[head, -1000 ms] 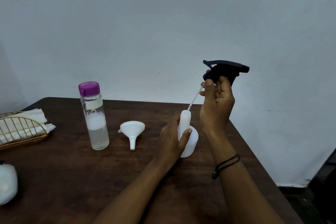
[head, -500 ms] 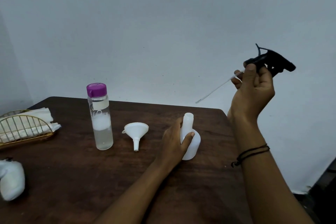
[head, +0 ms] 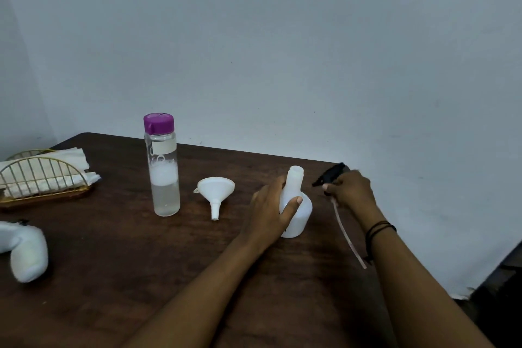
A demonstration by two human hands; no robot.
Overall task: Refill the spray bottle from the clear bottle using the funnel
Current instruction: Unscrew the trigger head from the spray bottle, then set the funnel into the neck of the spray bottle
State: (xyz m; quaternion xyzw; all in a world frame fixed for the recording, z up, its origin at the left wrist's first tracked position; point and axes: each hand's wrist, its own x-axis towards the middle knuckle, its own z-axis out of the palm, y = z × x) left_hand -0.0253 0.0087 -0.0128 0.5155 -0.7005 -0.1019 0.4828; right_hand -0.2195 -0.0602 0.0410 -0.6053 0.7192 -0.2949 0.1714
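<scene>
The white spray bottle [head: 299,206] stands upright on the dark wooden table [head: 141,263] with its neck uncovered. My left hand [head: 271,212] grips its body. My right hand [head: 350,189] holds the black spray head [head: 332,174] low at the table's right side, its thin dip tube [head: 348,237] lying toward me. The white funnel [head: 216,192] lies on its side left of the spray bottle. Further left stands the clear bottle [head: 163,167] with a purple cap, partly filled with clear liquid.
A gold wire holder with white napkins [head: 42,175] sits at the far left. A white soft object [head: 25,248] lies at the left front. The table's right edge runs close beside my right arm; a pale wall stands behind.
My right hand has pulled the spray head and tube out of the bottle, swung it up to the right, then lowered it to the table beside the bottle. My left hand stayed on the bottle.
</scene>
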